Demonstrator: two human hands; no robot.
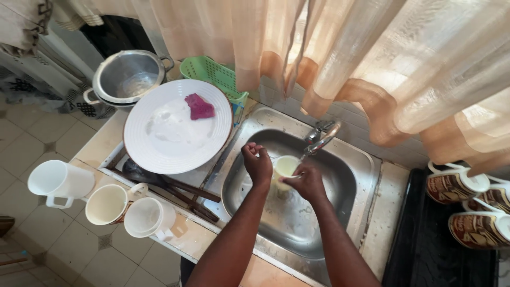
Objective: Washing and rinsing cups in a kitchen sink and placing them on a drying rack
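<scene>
Your left hand (pixel 258 163) and right hand (pixel 307 182) grip pale cup (pixel 286 166) over sink (pixel 350 180), apparently under tap (pixel 322 135).

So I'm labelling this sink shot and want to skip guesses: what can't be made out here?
- Cup: lower half hidden by the right hand and left hand, head view.
- Water from the tap: too faint to tell.
- Dark utensils: partly hidden under the white plate.
- Patterned mugs: cut off by the right edge.

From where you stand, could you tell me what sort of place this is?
Most likely a home kitchen's washing-up corner: a steel sink with a tap, a white plate and mugs alongside.
</scene>
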